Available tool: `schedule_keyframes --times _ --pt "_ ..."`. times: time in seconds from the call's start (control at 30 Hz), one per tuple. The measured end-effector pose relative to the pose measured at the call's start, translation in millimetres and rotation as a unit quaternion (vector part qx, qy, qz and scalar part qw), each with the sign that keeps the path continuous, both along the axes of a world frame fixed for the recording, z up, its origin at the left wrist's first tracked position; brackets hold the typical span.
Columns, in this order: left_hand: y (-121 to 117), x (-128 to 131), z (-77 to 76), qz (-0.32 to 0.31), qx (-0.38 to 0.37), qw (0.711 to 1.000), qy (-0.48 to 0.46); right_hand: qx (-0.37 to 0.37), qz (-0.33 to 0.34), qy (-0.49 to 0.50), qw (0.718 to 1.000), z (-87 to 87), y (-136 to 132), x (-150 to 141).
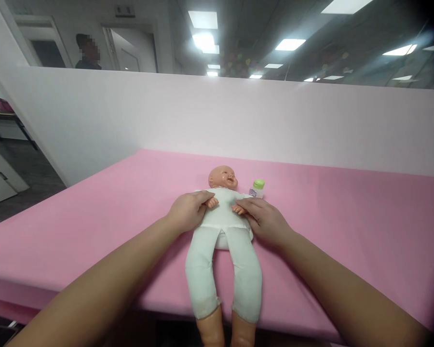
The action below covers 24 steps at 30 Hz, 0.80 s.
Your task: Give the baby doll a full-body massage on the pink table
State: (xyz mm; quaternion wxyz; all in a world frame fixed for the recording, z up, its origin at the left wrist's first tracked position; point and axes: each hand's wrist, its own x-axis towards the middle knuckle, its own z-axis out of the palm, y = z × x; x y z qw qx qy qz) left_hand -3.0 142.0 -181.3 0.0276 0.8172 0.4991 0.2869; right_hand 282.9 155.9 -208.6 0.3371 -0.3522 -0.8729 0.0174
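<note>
A baby doll (222,212) with a white cloth body lies on its back on the pink-covered table (104,207). Its bald plastic head is turned to the right, and its lower legs reach past the near edge. My left hand (188,211) is closed around the doll's arm on the left, with the thumb by its small plastic hand. On the other side my right hand (269,220) holds the other arm, its fingers over the forearm. Both doll hands rest bent in over the chest. Just behind my right hand stands a small clear bottle (257,188) with a green cap.
A white partition (238,115) rises along the table's far edge, with dark glass above it. Beyond the partition at the upper left is a person (88,55) near a doorway. At far left a desk (2,115) stands on a dark floor.
</note>
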Motion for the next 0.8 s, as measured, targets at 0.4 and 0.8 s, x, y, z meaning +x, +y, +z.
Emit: schedule_keyframes --times 0.4,0.8 --pt "42.4 -81.0 -15.2 0.283 -0.076 0.865 -0.408 -0.299 -0.194 0.469 0.808 -21.1 58.0 68.7" --pt "53.0 -93.1 -28.8 0.324 -0.122 0.846 -0.406 -0.392 -0.258 0.342 0.814 -20.3 54.9 83.5"
